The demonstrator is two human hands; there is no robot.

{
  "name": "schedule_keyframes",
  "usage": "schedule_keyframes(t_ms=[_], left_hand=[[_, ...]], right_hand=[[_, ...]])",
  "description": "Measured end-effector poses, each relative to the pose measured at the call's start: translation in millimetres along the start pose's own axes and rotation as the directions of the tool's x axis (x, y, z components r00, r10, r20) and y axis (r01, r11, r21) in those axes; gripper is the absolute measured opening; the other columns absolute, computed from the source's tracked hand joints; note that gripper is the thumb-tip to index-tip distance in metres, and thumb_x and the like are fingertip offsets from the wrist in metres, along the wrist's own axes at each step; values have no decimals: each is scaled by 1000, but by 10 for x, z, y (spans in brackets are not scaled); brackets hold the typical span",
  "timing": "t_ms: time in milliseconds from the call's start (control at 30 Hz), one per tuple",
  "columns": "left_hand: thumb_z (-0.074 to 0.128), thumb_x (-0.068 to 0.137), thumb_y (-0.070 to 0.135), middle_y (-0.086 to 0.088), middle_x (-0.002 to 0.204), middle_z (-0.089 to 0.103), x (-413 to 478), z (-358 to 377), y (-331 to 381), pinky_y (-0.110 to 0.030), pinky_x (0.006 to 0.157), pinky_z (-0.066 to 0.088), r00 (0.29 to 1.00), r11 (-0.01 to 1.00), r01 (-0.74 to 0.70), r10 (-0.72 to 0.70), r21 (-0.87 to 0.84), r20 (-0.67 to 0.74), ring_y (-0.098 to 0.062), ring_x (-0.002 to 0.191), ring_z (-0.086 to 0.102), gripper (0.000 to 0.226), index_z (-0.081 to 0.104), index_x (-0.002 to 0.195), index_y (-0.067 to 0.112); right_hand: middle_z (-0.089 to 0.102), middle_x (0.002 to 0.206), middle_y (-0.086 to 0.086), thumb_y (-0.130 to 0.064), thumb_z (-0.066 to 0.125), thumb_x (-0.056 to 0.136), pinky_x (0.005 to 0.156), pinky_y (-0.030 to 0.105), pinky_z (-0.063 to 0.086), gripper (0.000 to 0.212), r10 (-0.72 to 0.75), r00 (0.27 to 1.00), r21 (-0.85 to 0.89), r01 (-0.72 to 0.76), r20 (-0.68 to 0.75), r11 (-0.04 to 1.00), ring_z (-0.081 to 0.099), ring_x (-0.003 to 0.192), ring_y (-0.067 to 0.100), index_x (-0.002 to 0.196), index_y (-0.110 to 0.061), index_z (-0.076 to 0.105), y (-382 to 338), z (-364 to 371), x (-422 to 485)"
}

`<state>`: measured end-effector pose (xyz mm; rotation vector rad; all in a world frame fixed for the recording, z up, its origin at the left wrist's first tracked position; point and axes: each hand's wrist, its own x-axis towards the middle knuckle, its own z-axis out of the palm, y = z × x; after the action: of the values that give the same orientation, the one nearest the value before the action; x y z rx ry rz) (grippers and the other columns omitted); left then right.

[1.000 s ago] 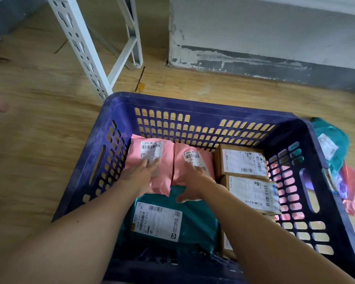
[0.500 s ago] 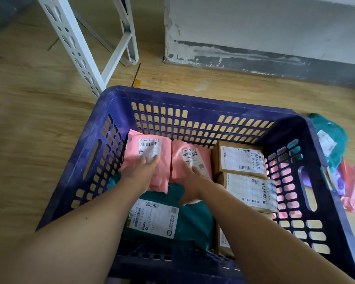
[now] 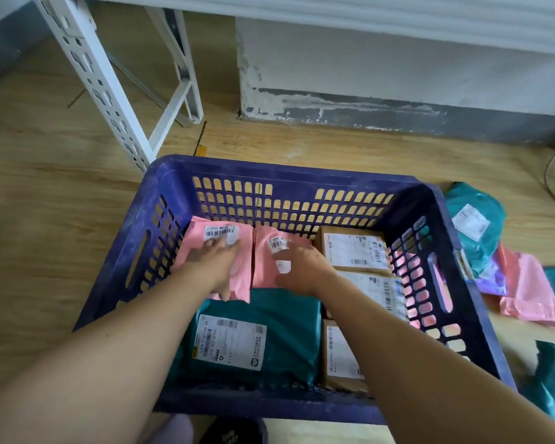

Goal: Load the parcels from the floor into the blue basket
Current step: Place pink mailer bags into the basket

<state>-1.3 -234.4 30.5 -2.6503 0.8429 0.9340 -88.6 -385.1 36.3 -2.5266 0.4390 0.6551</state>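
Still pressing flat at the far edge of the basket [image 3: 269,168]: left grip [image 3: 217,262] wide on left pink parcel [image 3: 193,248], right grip [image 3: 302,267] wide on right pink parcel [image 3: 263,274]. Barely shifted, so settling only; floor parcels [image 3: 526,283] next.

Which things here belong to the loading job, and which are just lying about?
Job: blue basket; left pink parcel under left hand; right pink parcel under right hand; teal parcel and cardboard boxes inside; floor parcels right of the basket.
Lying about: white rack, grey cable.
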Motion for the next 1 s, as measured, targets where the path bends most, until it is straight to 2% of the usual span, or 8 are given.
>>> schedule_keyframes(t_ms=[133,200,267,400,533,633,733,1000], left_hand=[[73,74,19,-4,157,14,-76,-273,203,-44,114,26,994,997,-71,70,-2,-80,-26,143,19,99,10,150,24],[68,79,18,-4,145,37,-89,-405,343,-41,105,40,972,989,-142,129,-52,-196,-24,128,42,75,32,144,26],[63,83,18,-2,133,47,-131,-538,523,-37,91,48,934,978,-205,182,-44,-309,-20,113,52,51,48,132,21],[56,86,9,1,138,45,-267,-735,956,-32,79,47,864,949,-305,243,-75,-440,-19,110,54,49,48,132,23],[57,88,20,2,132,51,-359,-830,1362,-31,79,39,791,909,-401,284,-110,-542,-20,115,52,40,52,127,24],[57,88,22,2,128,54,-420,-858,1653,-31,79,41,737,879,-464,312,-112,-600,-20,114,53,36,54,125,24],[57,89,23,1,125,55,-498,-872,1916,-34,78,44,694,852,-514,347,-97,-631,-23,110,55,35,55,124,23],[55,89,18,-1,123,57,-693,-886,2455,-35,81,47,614,781,-623,448,-50,-650,-24,109,56,31,60,120,21]], right_hand=[[60,125,-3,-22,54,88,94,31,46,40,47,991,36,-42,-127,998,56,112,19,128,-30,54,96,-223,-206],[63,108,0,-19,50,91,84,30,51,30,64,981,87,-49,-181,995,60,98,21,118,-24,62,153,-359,-351],[63,110,0,-20,50,92,80,27,49,27,91,963,176,-46,-254,983,59,98,20,114,-19,65,221,-503,-509],[64,121,1,-15,54,88,85,26,45,31,143,917,224,-61,-373,973,58,108,19,116,-19,65,446,-683,-724],[68,114,1,-7,51,85,76,20,41,33,234,854,325,-82,-464,942,60,104,20,111,-18,68,680,-756,-935],[70,110,2,-7,49,86,83,25,47,32,271,794,341,-86,-545,936,61,103,23,107,-16,70,830,-795,-1137],[72,105,4,-5,49,84,89,32,49,33,317,743,381,-90,-589,920,63,101,24,102,-17,73,997,-836,-1319],[73,97,5,-6,53,82,79,29,50,26,426,626,441,-143,-653,886,64,93,23,96,-13,74,1442,-854,-1805]])
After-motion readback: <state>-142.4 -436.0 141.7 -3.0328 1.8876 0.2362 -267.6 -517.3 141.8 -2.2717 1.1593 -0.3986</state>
